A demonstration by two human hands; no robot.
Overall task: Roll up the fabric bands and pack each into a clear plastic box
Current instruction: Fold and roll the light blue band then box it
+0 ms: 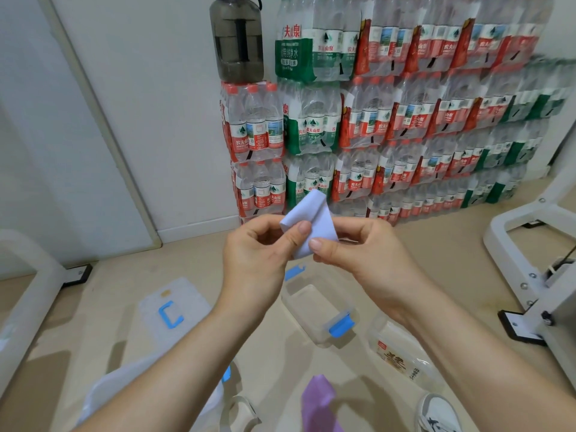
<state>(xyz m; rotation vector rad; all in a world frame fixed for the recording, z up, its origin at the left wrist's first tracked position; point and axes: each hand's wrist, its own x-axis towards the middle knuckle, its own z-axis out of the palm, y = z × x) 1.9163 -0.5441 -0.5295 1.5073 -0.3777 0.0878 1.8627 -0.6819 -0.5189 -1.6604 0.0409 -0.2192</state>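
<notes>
Fabric band [307, 218], pale blue, looks light and floppy. Left hand [258, 251] and right hand [364, 254] pinch its folded end; gripping there should keep the roll tight.

Stacked water bottle packs [389, 120] read "农夫山泉".

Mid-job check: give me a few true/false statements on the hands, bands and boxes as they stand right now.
1. The left hand and the right hand both pinch the pale blue fabric band. True.
2. That band already lies in the clear plastic box with blue clips. False: it is held up above the box, which looks empty.
3. A purple fabric band lies low in the view, near the person. True.
4. The box beneath the hands has its lid on. False: its top is open.
5. The dark smoky water jug stands on the floor. False: it stands atop the stacked packs of water bottles.
</notes>
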